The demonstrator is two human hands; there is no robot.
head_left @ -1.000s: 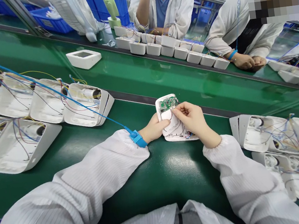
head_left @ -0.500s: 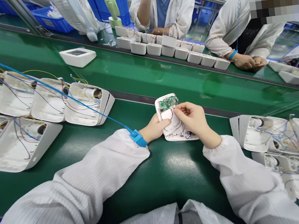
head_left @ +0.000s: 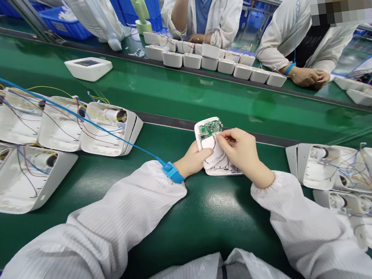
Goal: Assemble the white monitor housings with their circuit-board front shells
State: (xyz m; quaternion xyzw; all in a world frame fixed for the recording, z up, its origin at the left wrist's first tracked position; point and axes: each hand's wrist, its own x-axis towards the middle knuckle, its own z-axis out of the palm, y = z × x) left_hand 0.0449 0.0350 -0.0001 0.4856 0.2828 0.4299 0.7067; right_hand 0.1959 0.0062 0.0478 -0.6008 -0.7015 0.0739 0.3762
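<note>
My left hand (head_left: 197, 157) grips a white plastic housing (head_left: 210, 171) by its left edge, the thumb lying over a white part inside. At the housing's top end sits a green circuit board (head_left: 211, 128). My right hand (head_left: 241, 148) is closed in a pinch at the board's lower edge, with thin wires (head_left: 231, 141) showing between its fingers; their tips and any plug there are hidden. A thin dark wire curves over the white part. More small wiring shows at the housing's lower right, partly behind my right hand. A blue wrist strap (head_left: 172, 172) with a cord circles my left wrist.
Open white casings with wires stand in rows at left (head_left: 103, 127) and right (head_left: 321, 166). Beyond a dark rail, a white unit (head_left: 88, 70) lies on the green belt (head_left: 153, 91). Across it are more casings (head_left: 193, 60), a green fan (head_left: 138, 5) and two people in white coats.
The white unit on the belt has shifted left and slightly away. My right hand has turned slightly at the board, with wires now showing between its fingers. My left hand keeps its grip.
</note>
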